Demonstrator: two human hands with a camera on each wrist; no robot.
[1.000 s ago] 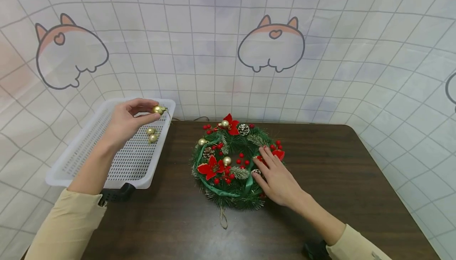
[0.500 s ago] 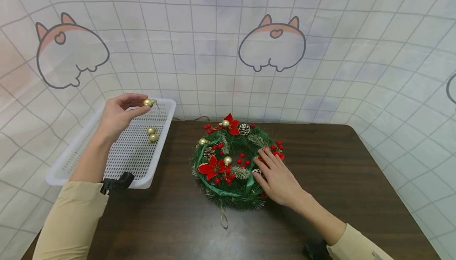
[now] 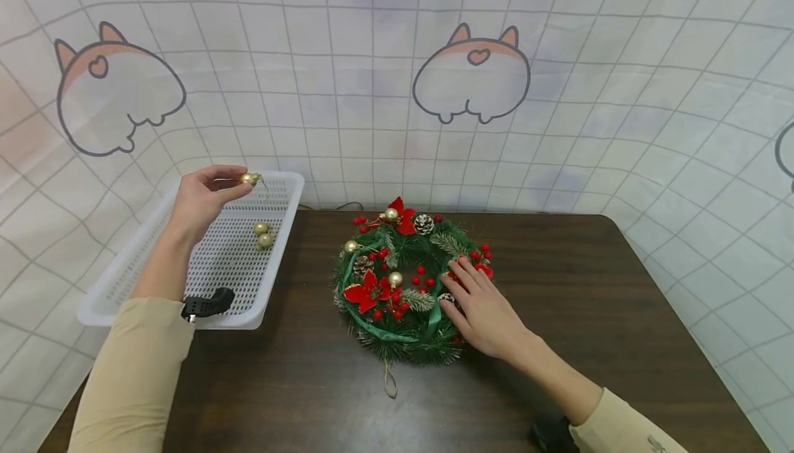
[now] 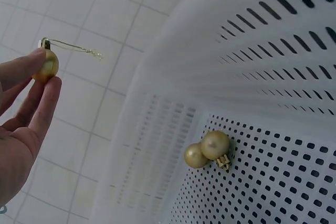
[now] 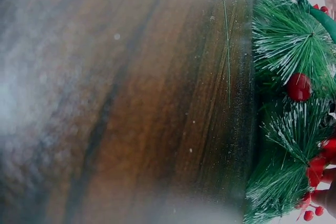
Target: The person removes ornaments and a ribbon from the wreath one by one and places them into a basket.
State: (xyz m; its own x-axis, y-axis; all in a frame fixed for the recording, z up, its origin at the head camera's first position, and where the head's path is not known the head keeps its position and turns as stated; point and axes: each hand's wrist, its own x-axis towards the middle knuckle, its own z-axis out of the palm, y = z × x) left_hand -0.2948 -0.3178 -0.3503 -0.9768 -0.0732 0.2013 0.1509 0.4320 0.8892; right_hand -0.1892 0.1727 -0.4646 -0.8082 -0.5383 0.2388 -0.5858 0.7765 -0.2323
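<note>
Between thumb and fingertips my left hand (image 3: 201, 199) pinches a small gold bauble (image 3: 251, 178) above the far part of the white basket (image 3: 282, 246). A thin gold hanging loop (image 4: 79, 47) trails from the bauble's cap in the left wrist view. Two more gold baubles (image 4: 215, 145) lie together on the basket's perforated floor. My right hand (image 3: 486, 315) rests with spread fingers on the right side of a green wreath (image 3: 384, 349). Red poinsettias (image 3: 369, 291), red berries, pine cones, a green ribbon and several gold baubles adorn the wreath. Its pine needles (image 5: 289, 45) show in the right wrist view.
The wreath lies on a dark brown wooden table (image 3: 577, 287), its twine loop (image 3: 389, 380) toward the near edge. Behind the table hangs a white grid-patterned cloth (image 3: 347, 94) with cartoon drawings. A cable (image 3: 350, 205) runs along the table's back edge.
My left hand has moved left and slightly back over the basket, still pinching the bauble. The right hand and wreath have stayed in place.
</note>
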